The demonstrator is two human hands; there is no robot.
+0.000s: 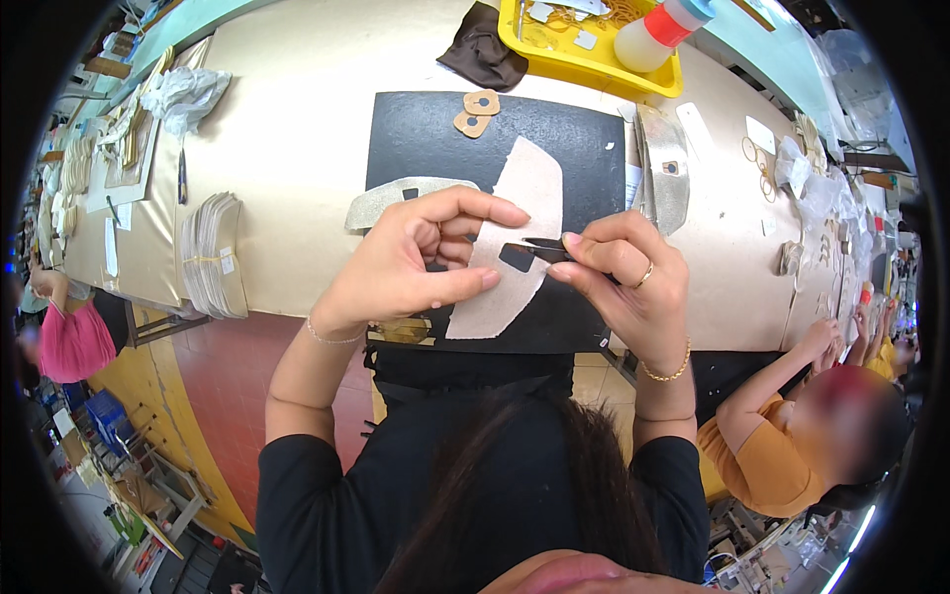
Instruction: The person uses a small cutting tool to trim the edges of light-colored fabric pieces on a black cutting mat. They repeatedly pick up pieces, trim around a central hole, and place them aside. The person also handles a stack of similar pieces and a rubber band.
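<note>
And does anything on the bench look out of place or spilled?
No spill or obvious damage shows. The dark brown cloth looks slightly untidy: it lies crumpled beside the yellow tray rather than flat or neatly folded.

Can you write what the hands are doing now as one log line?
left hand: holds pale panel | right hand: holds slim dark tool at panel's cutout | nearby: black mat, yellow tray

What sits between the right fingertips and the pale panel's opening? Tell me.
In the head view, a slim black tool, pinched in the right hand.
</note>
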